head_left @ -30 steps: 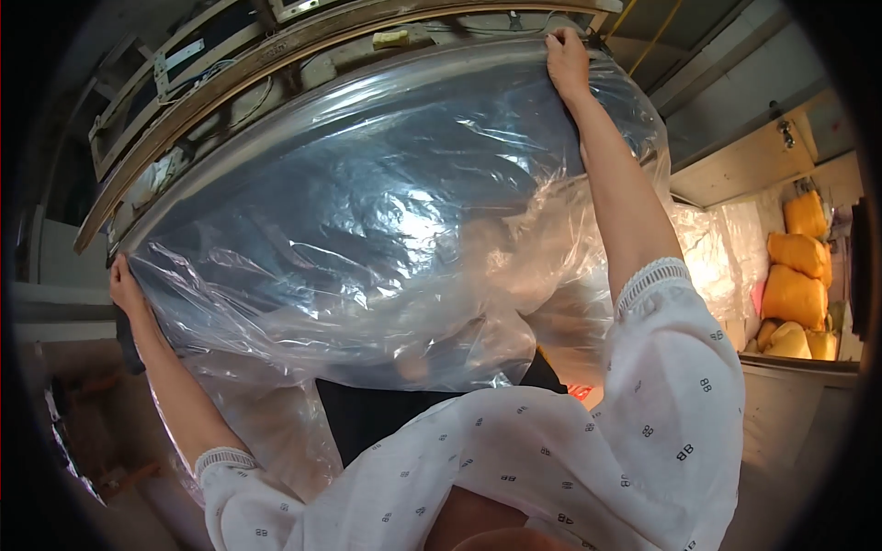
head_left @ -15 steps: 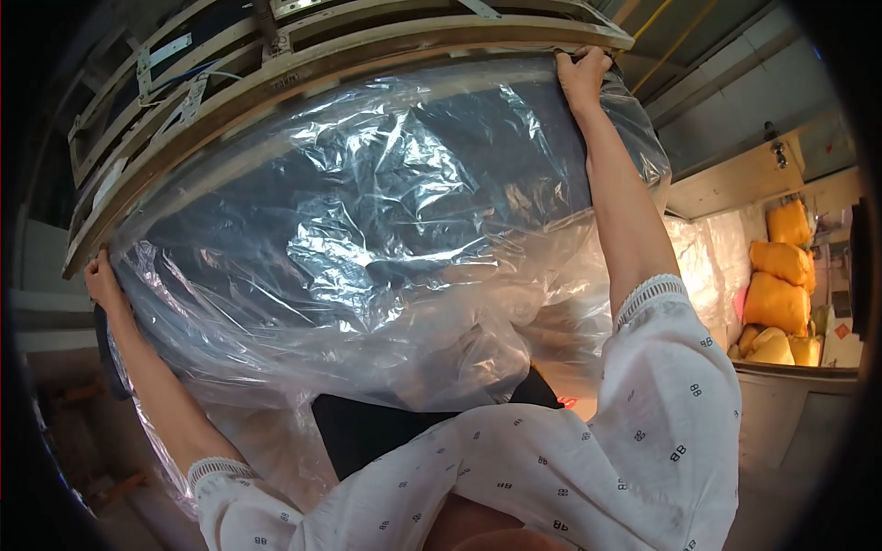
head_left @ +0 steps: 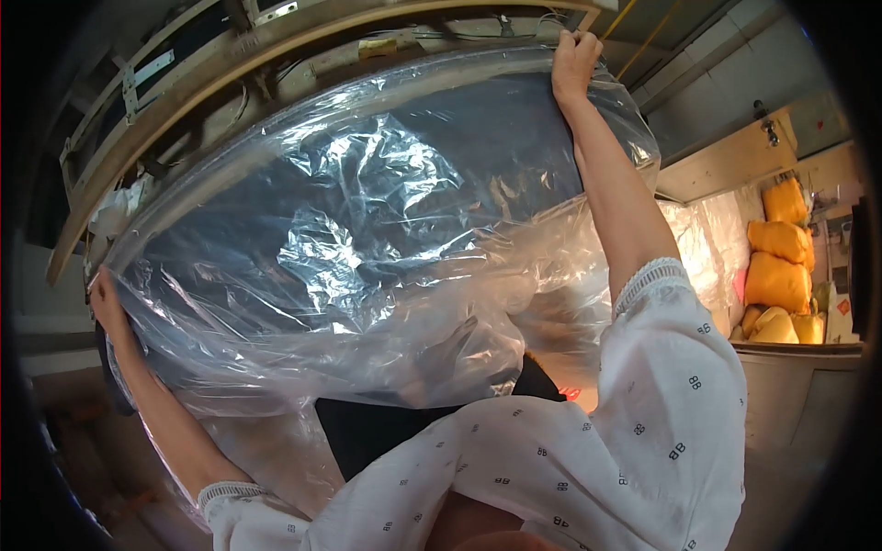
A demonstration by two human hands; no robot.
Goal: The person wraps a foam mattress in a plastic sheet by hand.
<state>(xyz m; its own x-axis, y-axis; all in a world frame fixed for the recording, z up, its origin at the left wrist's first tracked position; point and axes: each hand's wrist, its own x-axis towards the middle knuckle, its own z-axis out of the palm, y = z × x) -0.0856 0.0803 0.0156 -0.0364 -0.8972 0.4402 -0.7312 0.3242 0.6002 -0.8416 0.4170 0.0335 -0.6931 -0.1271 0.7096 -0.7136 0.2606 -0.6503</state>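
Step in hand, as I judge it: spreading and holding a clear plastic sheet (head_left: 377, 266) wide open between both hands. The sheet lies below the wooden frame (head_left: 211, 78), spanning most of the frame's length and sagging in creases toward the person's body. Something dark (head_left: 524, 110) shows through the film just below the wooden frame (panel or cloth, can't tell which).

Left hand (head_left: 105, 298) sits just below the frame's left end — fingers closed on the sheet's edge, a pinch more than a fist. Right hand (head_left: 575, 66) is just below the frame's right end, fingers curled over the sheet's upper edge; thumb placement too small to read. Neither grip looks released. Whether either hand touches the wooden frame: unclear.

Next move calls for even pull from both hands, I'd say — upper edge lined up along the wooden frame, no slack between the corners. Loose film in the middle could fold or snag if one side leads.

Black cloth (head_left: 386, 427) is well below the wooden frame, against the body; yellow bundles (head_left: 777, 280) are stacked off past its right end.
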